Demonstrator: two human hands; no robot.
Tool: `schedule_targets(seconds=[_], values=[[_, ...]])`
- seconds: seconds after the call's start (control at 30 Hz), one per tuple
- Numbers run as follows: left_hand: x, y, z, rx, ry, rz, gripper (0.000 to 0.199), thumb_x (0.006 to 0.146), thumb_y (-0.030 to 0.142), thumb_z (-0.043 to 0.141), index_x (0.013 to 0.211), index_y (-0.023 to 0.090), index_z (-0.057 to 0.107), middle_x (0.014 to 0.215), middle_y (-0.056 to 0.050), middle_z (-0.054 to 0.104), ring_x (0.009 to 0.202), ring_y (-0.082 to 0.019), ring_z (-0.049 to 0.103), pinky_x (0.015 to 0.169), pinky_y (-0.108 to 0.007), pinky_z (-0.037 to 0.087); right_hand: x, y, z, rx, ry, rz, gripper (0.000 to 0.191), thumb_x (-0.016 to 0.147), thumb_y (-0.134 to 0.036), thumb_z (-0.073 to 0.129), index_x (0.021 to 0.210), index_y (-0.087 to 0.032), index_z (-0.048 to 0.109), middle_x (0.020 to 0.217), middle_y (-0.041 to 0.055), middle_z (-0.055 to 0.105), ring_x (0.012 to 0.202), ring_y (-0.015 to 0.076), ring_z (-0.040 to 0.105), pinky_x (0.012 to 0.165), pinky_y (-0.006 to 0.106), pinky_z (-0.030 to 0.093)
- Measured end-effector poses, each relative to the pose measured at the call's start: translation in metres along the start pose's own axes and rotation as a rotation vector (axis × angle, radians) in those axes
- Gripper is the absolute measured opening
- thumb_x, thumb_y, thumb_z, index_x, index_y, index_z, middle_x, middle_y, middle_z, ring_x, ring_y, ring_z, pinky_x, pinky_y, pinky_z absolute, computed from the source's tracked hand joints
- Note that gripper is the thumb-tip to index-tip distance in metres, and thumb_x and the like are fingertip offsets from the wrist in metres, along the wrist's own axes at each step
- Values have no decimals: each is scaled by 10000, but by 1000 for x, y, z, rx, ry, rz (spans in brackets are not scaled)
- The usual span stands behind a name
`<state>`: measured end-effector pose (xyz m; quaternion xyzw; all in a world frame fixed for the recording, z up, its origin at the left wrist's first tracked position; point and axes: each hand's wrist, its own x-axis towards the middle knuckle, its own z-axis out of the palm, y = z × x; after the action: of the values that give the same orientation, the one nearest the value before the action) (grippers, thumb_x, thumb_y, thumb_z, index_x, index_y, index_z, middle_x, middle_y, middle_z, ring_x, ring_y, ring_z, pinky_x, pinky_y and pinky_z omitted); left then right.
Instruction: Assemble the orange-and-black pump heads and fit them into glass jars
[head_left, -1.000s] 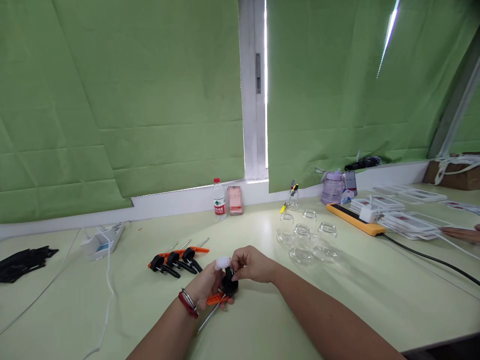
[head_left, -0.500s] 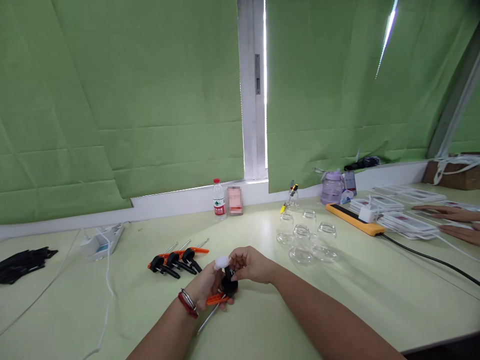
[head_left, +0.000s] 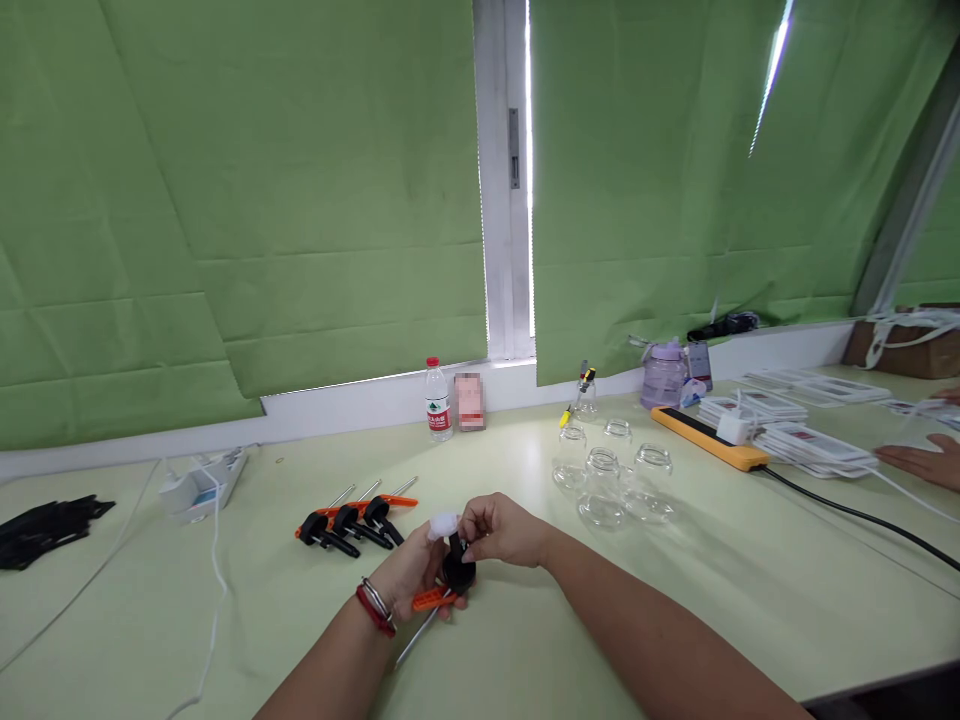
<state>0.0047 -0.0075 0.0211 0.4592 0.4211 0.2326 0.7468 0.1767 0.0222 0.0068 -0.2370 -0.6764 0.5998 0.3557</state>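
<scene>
My left hand [head_left: 420,572], with bracelets at the wrist, is closed round a black pump head [head_left: 459,571] that has an orange handle [head_left: 431,599] and a metal rod [head_left: 417,640] pointing down. A translucent white piece [head_left: 443,525] shows at its top, beside the left fingers. My right hand [head_left: 499,530] pinches at the black part's upper end; its fingertips partly hide what they grip. Left of my hands lie three similar black pump heads [head_left: 348,520] with orange handles and rods. Several clear glass jars [head_left: 602,488] stand to the right.
Behind are a water bottle [head_left: 439,402], a pink box [head_left: 470,402] and a jar with screwdrivers [head_left: 587,398]. Rightward lie an orange-black power strip [head_left: 709,440], white stacks [head_left: 817,450] and another person's hand [head_left: 926,462]. Black strips [head_left: 51,528] and a white power strip [head_left: 206,485] lie left.
At the far right, the other person's hands have moved apart, one shifting back and right. My own hands and the pump head look almost unchanged.
</scene>
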Motion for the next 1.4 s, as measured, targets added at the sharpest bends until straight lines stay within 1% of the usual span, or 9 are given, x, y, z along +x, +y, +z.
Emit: schedule_targets(seconds=[0.23,0.33,0.53,0.63,0.77,0.9,1.17,1.3,1.4], values=[[-1,1,0,17,-5,7,467,743,584,414,857,143,517,699,-89,607,516,-216,615,341,-235,395,1,3,-2,7,-10,3,352,493,-254,824,701,-140,564,676,-39,549,611,79,484,579,231,405],[-1,1,1,11,4,13,450,746,577,421,874,155,511,694,-80,609,509,-218,616,339,-235,391,1,3,-2,4,-9,-6,346,491,-259,825,662,-137,550,674,-37,545,616,82,485,582,234,408],[-3,2,2,8,4,14,449,747,578,417,857,154,512,689,-82,605,510,-217,615,340,-232,382,1,3,-2,9,-11,-10,336,502,-244,819,656,-138,540,691,-32,550,624,82,489,591,235,414],[-3,2,3,8,-5,15,441,743,577,425,866,161,506,682,-74,601,506,-215,613,339,-229,380,1,3,-2,-3,-9,1,326,509,-231,814,689,-138,558,674,-37,546,608,78,481,583,232,410],[-3,3,3,10,-22,14,432,732,574,439,859,165,497,677,-75,601,501,-215,610,331,-224,373,0,3,-1,-8,-7,1,320,506,-228,813,671,-136,555,666,-38,544,595,73,478,570,226,403],[-3,2,4,9,-8,24,423,733,568,442,871,172,493,675,-65,596,499,-212,611,335,-226,380,0,2,-1,-11,-5,-1,329,493,-240,819,644,-134,547,670,-33,551,605,79,485,572,230,405],[-4,3,5,30,-19,20,427,739,578,423,867,177,493,679,-60,590,499,-201,607,343,-218,377,0,0,-3,-28,-9,6,332,501,-255,818,684,-138,566,657,-40,548,587,76,477,565,232,402],[-5,4,5,33,-19,24,412,746,569,425,875,183,489,687,-60,594,499,-198,604,343,-214,370,-1,-1,-2,-26,-14,-2,333,491,-249,820,638,-136,544,666,-33,553,609,84,490,576,237,409],[-4,4,5,35,-19,9,439,747,582,412,866,168,494,692,-74,601,502,-200,606,342,-219,378,-1,-1,-1,-32,-8,-5,338,496,-253,819,684,-139,562,670,-36,554,596,77,479,570,233,405]])
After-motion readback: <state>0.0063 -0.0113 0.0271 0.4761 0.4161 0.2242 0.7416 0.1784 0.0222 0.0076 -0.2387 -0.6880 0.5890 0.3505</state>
